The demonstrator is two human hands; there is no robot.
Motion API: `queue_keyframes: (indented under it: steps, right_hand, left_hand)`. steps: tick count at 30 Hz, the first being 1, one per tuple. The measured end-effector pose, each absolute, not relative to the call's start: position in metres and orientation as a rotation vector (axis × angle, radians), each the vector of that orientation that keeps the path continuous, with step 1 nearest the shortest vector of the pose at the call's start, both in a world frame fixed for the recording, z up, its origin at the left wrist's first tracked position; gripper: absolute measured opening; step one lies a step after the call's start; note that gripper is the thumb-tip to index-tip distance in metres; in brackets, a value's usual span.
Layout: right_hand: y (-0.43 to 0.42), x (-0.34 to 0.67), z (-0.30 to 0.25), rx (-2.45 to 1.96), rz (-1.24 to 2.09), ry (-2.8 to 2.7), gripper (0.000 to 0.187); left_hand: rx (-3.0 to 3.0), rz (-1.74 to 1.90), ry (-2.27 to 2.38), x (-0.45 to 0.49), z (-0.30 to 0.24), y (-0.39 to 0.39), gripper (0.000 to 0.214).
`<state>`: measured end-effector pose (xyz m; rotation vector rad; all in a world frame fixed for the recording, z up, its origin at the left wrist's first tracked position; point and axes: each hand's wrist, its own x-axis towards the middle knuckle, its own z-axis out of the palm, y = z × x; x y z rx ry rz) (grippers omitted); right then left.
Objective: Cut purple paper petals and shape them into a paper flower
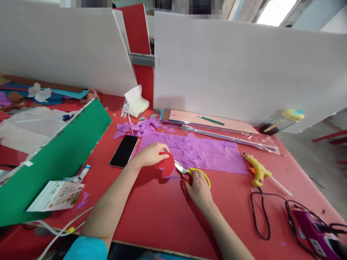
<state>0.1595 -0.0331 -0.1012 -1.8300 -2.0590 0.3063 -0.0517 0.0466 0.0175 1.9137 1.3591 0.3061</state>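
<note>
Between the fingers of my left hand [153,153] is a red rounded paper cutout [167,167], perhaps a petal or heart shape. A bit of purple shows along its lower left edge. My right hand [200,184] grips scissors [207,177] with yellow and red handles, their metal blades pointing left at the cutout's right edge. Whether the blades are cutting into it I cannot tell. Behind both hands lies a sheet of purple paper [219,157] strewn with purple scraps. A black-screened phone [124,151] rests just left of my left hand.
Purple paper flowers [143,126] and a tissue pack [137,107] sit behind the phone. A yellow glue gun [258,172] with a looping black cord lies at right. A green board [67,155] stands on the left. Long paper packs [214,122] lie along the white partition [244,72].
</note>
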Motion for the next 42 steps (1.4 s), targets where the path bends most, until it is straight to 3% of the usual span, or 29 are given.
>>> queue_keyframes:
  steps: [12,19,22,29,34,42]
  right_hand:
    - [-0.035,0.167,-0.113,-1.728,0.032,-2.016,0.03]
    - [-0.035,0.17,-0.116,-1.715,0.227,-1.768,0.029]
    - [-0.034,0.168,-0.107,-1.627,0.434,-1.565,0.024]
    - [-0.03,0.171,-0.093,-1.093,1.48,-1.067,0.037]
    - [-0.028,0.172,-0.095,-0.736,1.739,-0.972,0.06]
    - [-0.031,0.175,-0.08,-0.679,2.196,-0.797,0.09]
  left_hand:
    - [2.073,0.213,1.508,-0.064,-0.012,0.062,0.01]
    - [2.085,0.186,1.423,-0.058,-0.019,0.068,0.015]
    - [2.093,0.268,1.413,-0.052,-0.022,0.068,0.019]
    - [2.029,0.411,1.405,-0.036,-0.026,0.064,0.019]
    - [1.986,0.379,1.416,-0.03,-0.034,0.06,0.027]
    - [2.041,0.29,1.346,-0.029,-0.042,0.059,0.058]
